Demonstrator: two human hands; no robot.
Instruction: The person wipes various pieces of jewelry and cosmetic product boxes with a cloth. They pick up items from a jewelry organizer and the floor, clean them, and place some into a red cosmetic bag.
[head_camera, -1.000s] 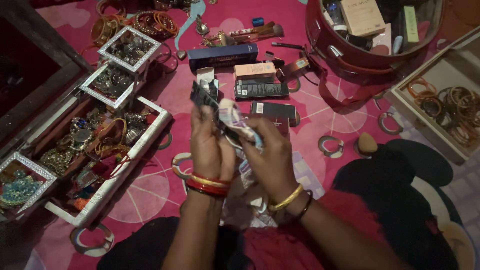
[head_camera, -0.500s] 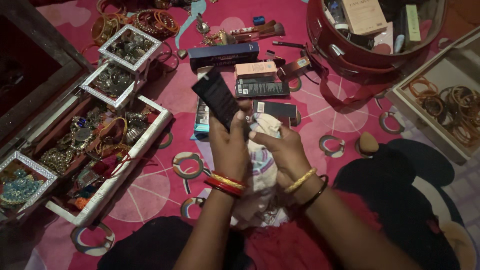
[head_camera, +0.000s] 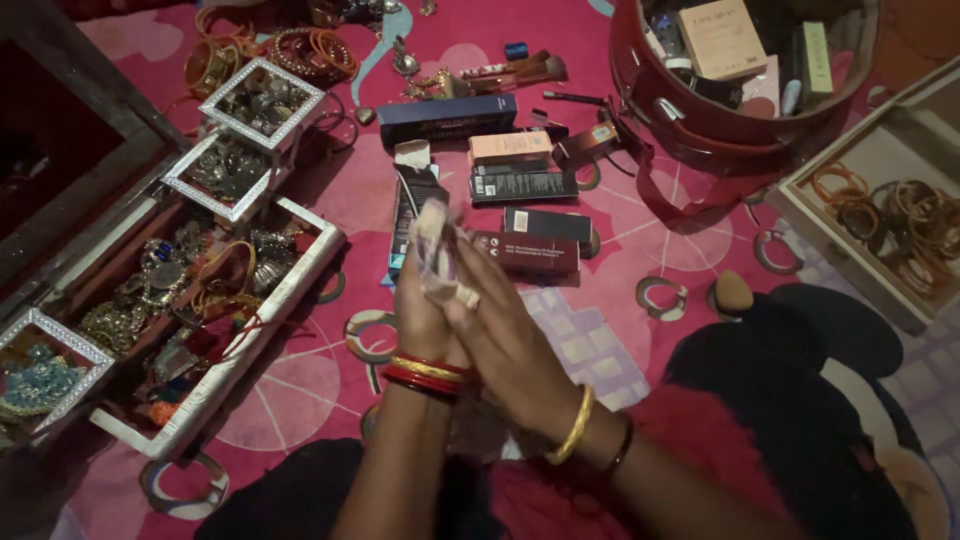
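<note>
My left hand (head_camera: 420, 315) and my right hand (head_camera: 510, 345) are pressed together over the pink mat (head_camera: 300, 390). Both close on a pale striped cloth (head_camera: 437, 250), bunched at the fingertips and blurred. The cloth covers whatever lies between the palms. Red and gold bangles (head_camera: 425, 372) ring my left wrist; a gold bangle (head_camera: 575, 425) and a dark one sit on my right. Just beyond the fingers lie a dark slim box (head_camera: 417, 188) and a long box with a teal edge (head_camera: 398, 235).
Several cosmetic boxes (head_camera: 525, 185) lie ahead on the mat. A white tiered jewellery box (head_camera: 215, 290) stands open at the left. A round red case (head_camera: 700, 100) sits far right, beside a tray of bangles (head_camera: 880, 215). A beige sponge (head_camera: 735, 290) lies at the right.
The black box my left hand held up is no longer visible in it. The cloth has moved left and up to the fingertips, and my hands have closed together.
</note>
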